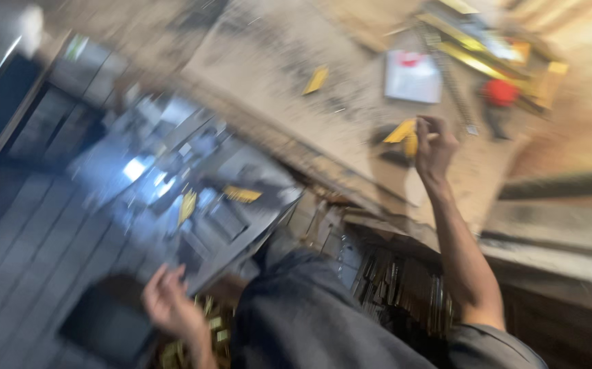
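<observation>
In a heavily blurred view, the left hand [169, 304] hung low with fingers spread, grasping nothing, above small yellowish pieces [210, 335]. Farther out, the right hand [434, 147] reached across the dusty surface [275, 75], fingers pinched on a yellow piece [404, 133]. Beyond lay a white card [413, 76] and another yellow piece [315, 80].

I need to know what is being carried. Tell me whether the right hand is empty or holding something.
Holding something. The right hand is closed around yellow pieces above the workbench. The picture is too blurred to tell what the pieces are.
</observation>
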